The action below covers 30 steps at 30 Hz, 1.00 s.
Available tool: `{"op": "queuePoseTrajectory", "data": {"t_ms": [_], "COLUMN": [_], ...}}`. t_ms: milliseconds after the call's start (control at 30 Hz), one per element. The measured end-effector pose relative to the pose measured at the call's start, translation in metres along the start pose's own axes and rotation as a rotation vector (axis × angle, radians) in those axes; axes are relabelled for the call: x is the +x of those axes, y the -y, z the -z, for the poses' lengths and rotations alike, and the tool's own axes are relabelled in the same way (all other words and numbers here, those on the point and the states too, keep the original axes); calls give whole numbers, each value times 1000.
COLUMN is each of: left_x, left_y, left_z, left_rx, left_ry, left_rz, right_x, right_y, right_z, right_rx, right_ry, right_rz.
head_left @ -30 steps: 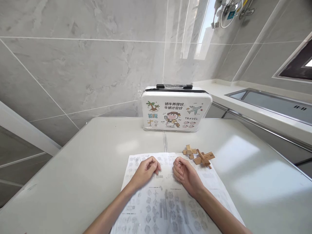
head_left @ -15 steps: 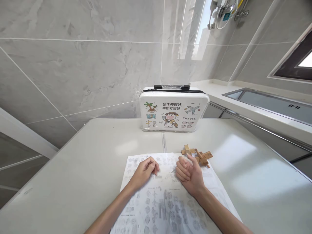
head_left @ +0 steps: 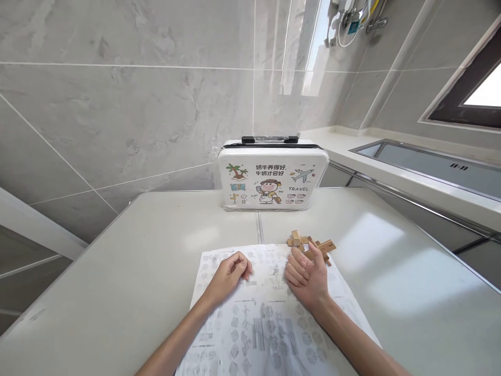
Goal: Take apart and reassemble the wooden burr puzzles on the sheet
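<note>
A large printed sheet [head_left: 260, 308], covered in small grey diagrams and text, lies on the table. On its left half rests my left hand [head_left: 231, 271], loosely closed with the fingers curled under and nothing visible in it. My right hand [head_left: 309, 277] lies on its side on the right half, fingers curled together toward the palm and thumb sticking up, with nothing seen in it. Just beyond the right hand sits a cluster of interlocking wooden puzzle pieces [head_left: 325, 246] at the sheet's upper right corner. The thumb and fingertips overlap the cluster in view; whether they touch it I cannot tell.
A white carry case [head_left: 274, 180] with cartoon prints and a black handle stands upright at the back of the white table [head_left: 129, 271], partly in clear plastic. Behind it is a grey tiled wall [head_left: 129, 115]. A counter with a dark glass panel [head_left: 438, 167] runs along the right.
My right hand has shifted slightly, its fingers a little less curled and covering more of the wooden pieces. The left hand keeps its pose. The whole view has swung slightly to the right.
</note>
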State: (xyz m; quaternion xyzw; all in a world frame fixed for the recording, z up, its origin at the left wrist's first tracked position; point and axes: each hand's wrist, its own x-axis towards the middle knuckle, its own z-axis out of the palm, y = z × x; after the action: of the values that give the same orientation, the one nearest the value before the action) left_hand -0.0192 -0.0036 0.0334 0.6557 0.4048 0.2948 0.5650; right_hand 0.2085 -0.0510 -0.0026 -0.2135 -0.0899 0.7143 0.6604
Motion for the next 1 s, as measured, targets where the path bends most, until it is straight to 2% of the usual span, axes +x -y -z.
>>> {"op": "queuePoseTrajectory", "data": {"t_ms": [267,467,1000], "left_x": [0,2,1], "left_y": [5,9,8], "left_z": [1,1,1], "left_rx": [-38,-17,61], "left_ry": [45,47,42], "left_rz": [-16,-16,3], "right_x": [-4,-2,6], "right_y": [9,12,15], "right_z": [4,7,17], "right_rx": [73,216,393], "right_ry": [-4,-11,91], "right_rz": [51,51,35]}}
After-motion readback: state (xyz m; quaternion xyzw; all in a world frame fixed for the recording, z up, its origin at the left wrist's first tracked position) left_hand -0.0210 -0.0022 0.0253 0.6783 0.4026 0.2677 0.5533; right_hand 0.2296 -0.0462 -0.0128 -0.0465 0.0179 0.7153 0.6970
